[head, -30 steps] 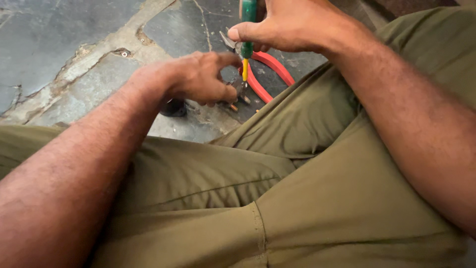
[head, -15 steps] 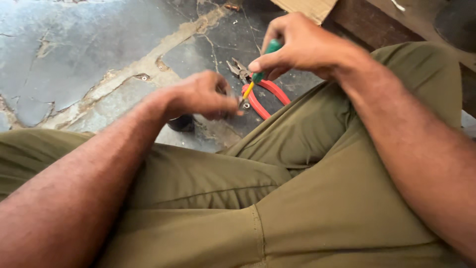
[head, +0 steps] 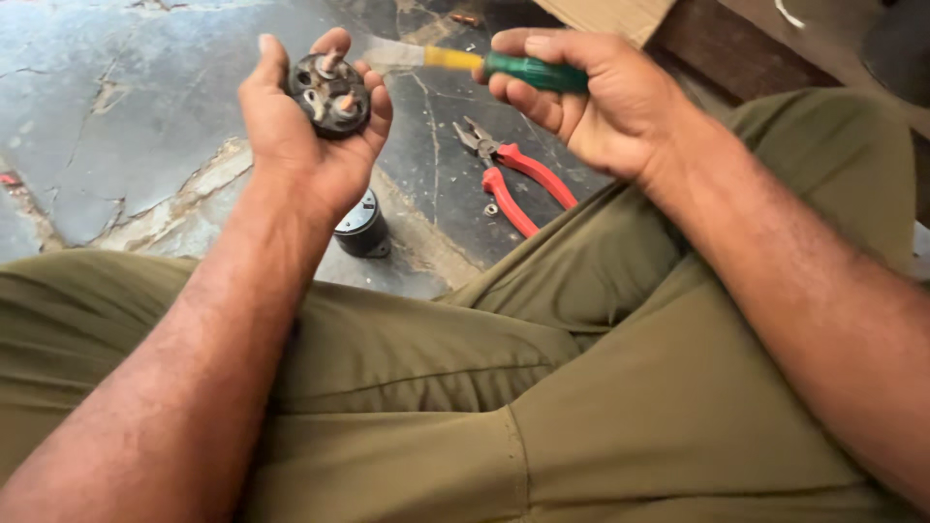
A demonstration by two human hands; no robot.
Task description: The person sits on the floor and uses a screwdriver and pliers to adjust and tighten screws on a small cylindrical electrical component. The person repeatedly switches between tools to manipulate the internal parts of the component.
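Cupping a round dark electrical part (head: 330,94) in our left hand (head: 308,136), fingers curled around it at eleven o'clock, we close our right hand (head: 593,102) on a green-handled screwdriver (head: 504,68); red-handled pliers (head: 509,172) lie on the floor (head: 116,107).

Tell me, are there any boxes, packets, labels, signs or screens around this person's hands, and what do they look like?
Cardboard piece: top edge of the view, beyond the right hand; flat, plain tan, only a corner shows, possibly a box flap.
No labels, signs or screens can be made out.
The left hand holds a round dark part and the right hand a green-handled screwdriver; neither shows a label.
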